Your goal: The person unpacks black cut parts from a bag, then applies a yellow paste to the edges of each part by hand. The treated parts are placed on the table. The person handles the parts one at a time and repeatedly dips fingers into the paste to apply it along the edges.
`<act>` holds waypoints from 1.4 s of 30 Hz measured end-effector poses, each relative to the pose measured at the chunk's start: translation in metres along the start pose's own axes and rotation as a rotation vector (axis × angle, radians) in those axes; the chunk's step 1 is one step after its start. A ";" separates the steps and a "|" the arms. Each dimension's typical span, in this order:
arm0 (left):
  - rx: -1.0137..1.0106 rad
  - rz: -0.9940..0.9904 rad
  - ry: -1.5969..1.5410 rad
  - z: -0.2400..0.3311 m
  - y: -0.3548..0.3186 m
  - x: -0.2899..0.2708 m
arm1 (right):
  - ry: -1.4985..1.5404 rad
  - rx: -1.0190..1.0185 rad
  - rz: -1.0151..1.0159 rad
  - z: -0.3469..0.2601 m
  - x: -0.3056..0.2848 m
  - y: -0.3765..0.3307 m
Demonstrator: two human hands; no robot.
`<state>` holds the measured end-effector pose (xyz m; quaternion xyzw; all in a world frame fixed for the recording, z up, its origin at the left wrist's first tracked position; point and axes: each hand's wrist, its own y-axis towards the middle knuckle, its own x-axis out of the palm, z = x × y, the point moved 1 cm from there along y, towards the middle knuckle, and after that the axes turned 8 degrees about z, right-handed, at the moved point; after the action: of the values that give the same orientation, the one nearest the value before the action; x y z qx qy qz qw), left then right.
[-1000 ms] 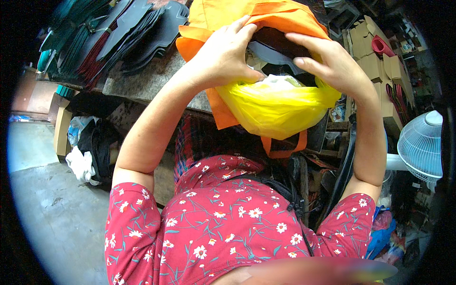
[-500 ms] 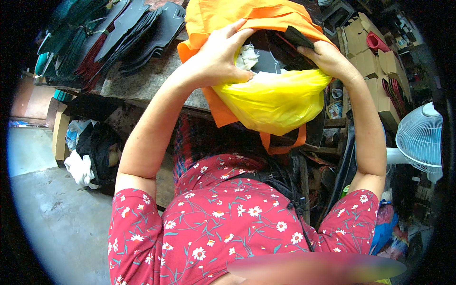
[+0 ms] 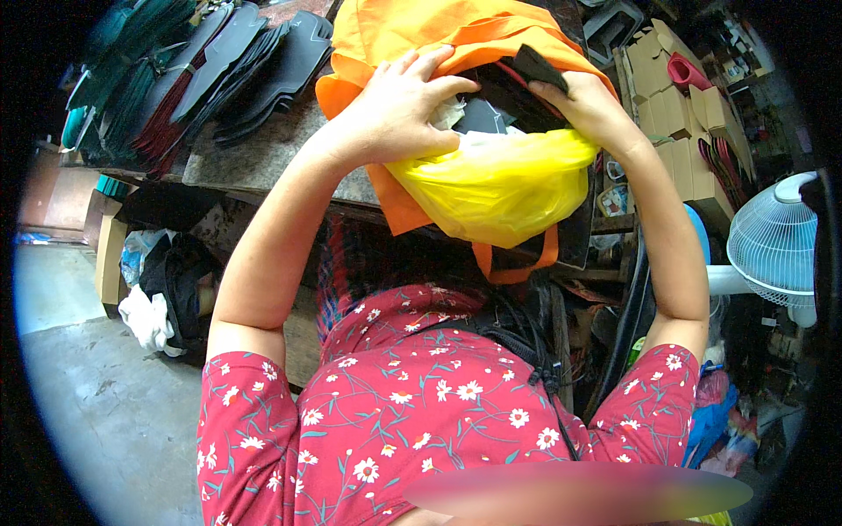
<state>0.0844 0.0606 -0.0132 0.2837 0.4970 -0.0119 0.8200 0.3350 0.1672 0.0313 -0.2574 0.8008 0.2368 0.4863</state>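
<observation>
An orange cloth bag (image 3: pixel 395 39) sits on the worktable, its mouth facing me, with a yellow plastic bag (image 3: pixel 500 193) bulging over its near edge. Spread fingers of my left hand (image 3: pixel 395 110) lie across the left side of the mouth, the fingertips on the orange cloth and the thumb against the yellow plastic. My right hand (image 3: pixel 592 110) is at the right side of the mouth, its thumb and fingers pinching a small black piece of material (image 3: pixel 537 68). Inside, a dark grey flat piece (image 3: pixel 484 117) and some whitish material show; the rest is in shadow.
Stacks of dark cut pieces (image 3: pixel 272 74) lie on the table (image 3: pixel 250 162) to the left. Cardboard boxes (image 3: pixel 675 167) line the right side, with a white fan (image 3: pixel 772 241) nearer me. A white cloth (image 3: pixel 149 320) lies by the floor at left.
My left hand has shifted slightly left, its index finger now stretched over the bag's opening. The bags have moved slightly left in view; the right hand still pinches the black piece.
</observation>
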 end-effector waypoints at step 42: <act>-0.432 0.388 -0.823 0.008 -0.053 -0.153 | -0.276 -0.949 0.468 -0.155 -0.014 -0.027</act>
<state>-0.0026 -0.0277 0.0915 0.1666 0.0615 0.1331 0.9751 0.2564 0.0519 0.1043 -0.2299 0.5706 0.7055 0.3518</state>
